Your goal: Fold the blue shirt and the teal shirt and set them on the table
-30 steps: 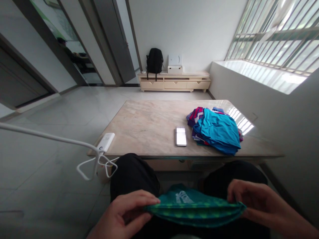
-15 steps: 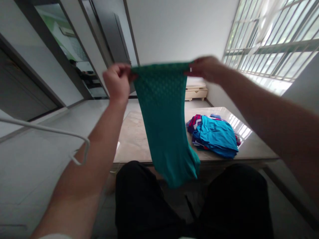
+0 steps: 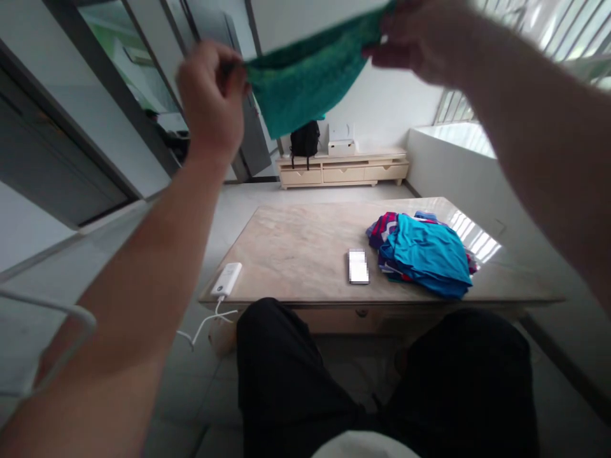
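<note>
A green cloth garment [image 3: 310, 79] is stretched in the air between my two hands, near the top of the head view. My left hand [image 3: 212, 95] pinches its left corner. At its upper right corner my right hand [image 3: 417, 41] grips it, raised higher than the left and a little blurred. The cloth slants up to the right, and its lower part swings away from me, foreshortened. Below, a pile of clothes with a bright blue garment [image 3: 424, 254] on top lies on the right part of the marble table [image 3: 296, 248].
A phone [image 3: 358, 266] lies left of the pile. At the table's left edge is a white power bank [image 3: 226, 278] with a cable. Farther back, a low cabinet [image 3: 344, 173] bears a black backpack [image 3: 305, 140] and a white box [image 3: 341, 147].
Both hands have risen with the green garment, the right one more. Its lower part has swung up and away, uncovering the phone and cabinet.
</note>
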The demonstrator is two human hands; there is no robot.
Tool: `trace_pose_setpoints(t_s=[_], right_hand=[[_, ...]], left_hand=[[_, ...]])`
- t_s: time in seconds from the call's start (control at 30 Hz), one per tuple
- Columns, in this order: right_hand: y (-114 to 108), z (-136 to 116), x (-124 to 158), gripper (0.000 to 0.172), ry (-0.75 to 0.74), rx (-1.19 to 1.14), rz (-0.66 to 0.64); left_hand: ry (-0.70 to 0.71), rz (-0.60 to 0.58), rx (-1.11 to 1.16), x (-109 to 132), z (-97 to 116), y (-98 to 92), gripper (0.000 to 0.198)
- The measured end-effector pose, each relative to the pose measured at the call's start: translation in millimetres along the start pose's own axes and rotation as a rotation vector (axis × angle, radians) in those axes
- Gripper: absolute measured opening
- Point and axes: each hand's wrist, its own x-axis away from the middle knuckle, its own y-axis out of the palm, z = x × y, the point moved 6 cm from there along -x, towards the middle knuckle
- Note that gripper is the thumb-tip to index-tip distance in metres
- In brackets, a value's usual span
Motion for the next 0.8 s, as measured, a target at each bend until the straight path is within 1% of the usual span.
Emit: trace_pose_setpoints(t_s=[0.03,0.07,0.1,0.13,0.17,0.23,0.27,0.3,0.37,0.43,0.47,0.5,0.57,0.63,0.7,0.77,0.8], right_hand=[[12,15,3,0.049,-0.005,-0.06,-0.119],[20,42,13,0.037,0.054,-0.07,-0.148],[28,74,29,0.025,0.11,-0.072,-0.169],[37,109,50,0.018,0.156,-0.077,-0.18],[46,146,77,0.018,0.209,-0.079,-0.195],[63,216,138,0.028,0.344,-0.088,-0.234],[70,245,171,0.033,0.391,-0.091,-0.26],[76,269,203,0.039,0.436,-0.095,-0.283],[84,303,263,0.045,0.509,-0.107,-0.336],[86,320,313,0.048,0.566,-0.121,-0.389],[84,322,335,0.049,0.59,-0.128,-0.415],[82,322,354,0.049,0.611,-0.136,-0.444],[76,313,386,0.047,0.65,-0.16,-0.525],[69,297,409,0.043,0.689,-0.194,-0.641],[62,278,422,0.039,0.721,-0.227,-0.765],[58,262,415,0.036,0.741,-0.258,-0.837],[59,256,403,0.036,0.737,-0.268,-0.848]], left_hand=[[0.028,0.021,-0.015,20,-3,6.1,0.037],[-0.01,-0.053,-0.034,46,-13,19.9,0.033],[-0.045,-0.111,-0.045,78,-23,34.0,0.031],[-0.06,-0.174,-0.045,113,-33,49.1,0.029],[-0.079,-0.238,-0.049,150,-43,63.8,0.026],[-0.125,-0.357,-0.055,225,-59,88.9,0.018],[-0.134,-0.427,-0.046,261,-64,99.2,0.015],[-0.139,-0.497,-0.033,296,-67,107.0,0.014],[-0.143,-0.632,-0.002,356,-65,113.9,0.016],[-0.158,-0.721,0.025,402,-58,107.6,0.017],[-0.166,-0.753,0.036,419,-52,100.2,0.017],[-0.179,-0.775,0.047,431,-46,90.4,0.017],[-0.213,-0.816,0.08,447,-33,67.5,0.018],[-0.247,-0.873,0.14,452,-21,45.5,0.019],[-0.28,-0.932,0.214,447,-12,30.3,0.02],[-0.319,-0.933,0.262,432,-12,25.7,0.02],[-0.329,-0.897,0.26,419,-16,27.9,0.02]])
